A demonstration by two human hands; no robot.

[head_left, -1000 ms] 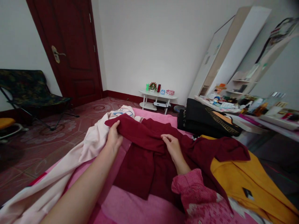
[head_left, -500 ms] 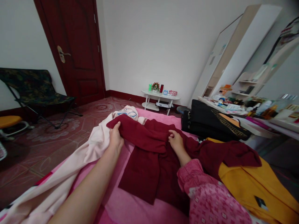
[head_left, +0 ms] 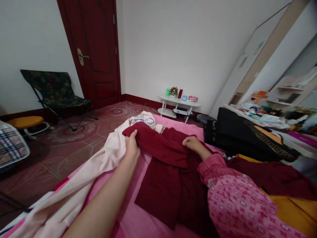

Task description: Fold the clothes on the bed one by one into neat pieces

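Observation:
A maroon long-sleeved top lies spread on the pink bed cover. My left hand is closed on the end of one sleeve, thumb on top, and that sleeve is folded across the body of the top. At the sleeve's upper edge, my right hand has its fingers curled and pinched on the maroon cloth; the fingertips are partly hidden. Under and beside my left arm lies a pale pink sweatshirt with a blue print.
To the right are a black garment, more maroon cloth and a mustard-yellow garment. Beyond stands a cluttered dressing table. A small white table is by the wall; a folding chair stands left.
The view has turned left, so everything sits further right. My right hand's fingers have drawn closer together at the sleeve's edge. My left hand keeps its hold on the sleeve end.

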